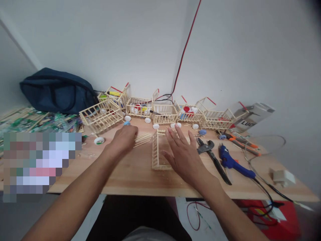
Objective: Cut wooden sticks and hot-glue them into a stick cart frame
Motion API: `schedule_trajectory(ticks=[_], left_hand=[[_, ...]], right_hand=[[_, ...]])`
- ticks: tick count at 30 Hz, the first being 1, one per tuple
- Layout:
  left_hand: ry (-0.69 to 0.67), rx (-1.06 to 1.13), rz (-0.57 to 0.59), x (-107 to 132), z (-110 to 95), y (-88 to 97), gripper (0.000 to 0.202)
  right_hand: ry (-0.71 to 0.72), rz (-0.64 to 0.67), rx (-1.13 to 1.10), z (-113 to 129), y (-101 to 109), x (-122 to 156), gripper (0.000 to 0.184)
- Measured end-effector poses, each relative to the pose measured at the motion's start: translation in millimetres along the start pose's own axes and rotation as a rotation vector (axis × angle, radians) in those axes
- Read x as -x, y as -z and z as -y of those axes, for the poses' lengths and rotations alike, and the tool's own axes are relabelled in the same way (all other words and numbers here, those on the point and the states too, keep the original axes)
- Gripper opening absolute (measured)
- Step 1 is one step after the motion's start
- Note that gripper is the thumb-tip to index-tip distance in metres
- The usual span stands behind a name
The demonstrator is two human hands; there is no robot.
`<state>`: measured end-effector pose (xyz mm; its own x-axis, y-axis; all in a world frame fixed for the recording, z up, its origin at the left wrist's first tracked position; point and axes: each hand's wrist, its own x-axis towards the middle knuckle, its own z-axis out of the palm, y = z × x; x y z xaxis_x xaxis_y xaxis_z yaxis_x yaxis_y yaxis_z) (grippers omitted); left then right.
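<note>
My left hand [125, 136] is closed at the left end of a small pile of thin wooden sticks [142, 139]; its fingertips are hidden, so what it grips cannot be made out. With fingers spread, my right hand [184, 152] is over the right side of an open frame of glued sticks [155, 155] lying on the table, covering part of it. Whether the palm touches the frame is unclear. Behind both hands stand several finished little stick carts, among them a middle cart [165, 114] with white wheels and a left cart [102, 117] tilted to one side.
To the right lie adjustable pliers [213, 157], a blue glue gun [234, 162] with its cord, and orange-handled pliers [243, 144]. A white adapter [283, 177] is near the right edge. At left are a dark blue bag [59, 90] and plastic-wrapped sticks [37, 120].
</note>
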<state>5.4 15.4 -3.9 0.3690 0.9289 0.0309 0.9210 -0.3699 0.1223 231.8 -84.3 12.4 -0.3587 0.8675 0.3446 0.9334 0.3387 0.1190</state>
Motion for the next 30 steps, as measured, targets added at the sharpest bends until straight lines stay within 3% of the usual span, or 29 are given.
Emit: schedule_trajectory(ticks=[8,13,15,16,18,19,22,24,27,30], left_hand=[[0.031,-0.019,-0.006,3,-10,-5.2,0.023],[0.111,0.019,-0.080,0,-3,9.4,0.024],[0.115,0.208,-0.152,-2,2,20.4,0.020],[0.083,0.402,-0.169,-3,4,25.5,0.019],[-0.038,0.910,-0.079,-3,2,33.0,0.019],[-0.105,1.157,0.025,-2,-2,35.0,0.023],[-0.207,1.590,0.313,4,-20,34.7,0.031],[-0.242,1.711,0.425,9,-35,32.9,0.030],[-0.288,1.721,0.539,15,-55,33.2,0.026],[-0.371,1.609,0.557,20,-72,36.4,0.026]], right_hand=[[-0.005,-0.012,-0.034,0,-3,-1,0.060],[-0.054,-0.200,-0.141,-8,3,10,0.051],[-0.084,-0.301,-0.245,-12,8,15,0.047],[-0.108,-0.339,-0.308,-14,10,17,0.045],[-0.166,-0.377,-0.443,-16,16,17,0.039],[-0.193,-0.386,-0.510,-17,19,15,0.037],[-0.241,-0.391,-0.695,-15,25,6,0.034],[-0.256,-0.372,-0.817,-13,27,-1,0.033],[-0.282,-0.328,-1.024,-11,25,-8,0.032],[-0.318,-0.309,-1.150,-8,24,-9,0.023]])
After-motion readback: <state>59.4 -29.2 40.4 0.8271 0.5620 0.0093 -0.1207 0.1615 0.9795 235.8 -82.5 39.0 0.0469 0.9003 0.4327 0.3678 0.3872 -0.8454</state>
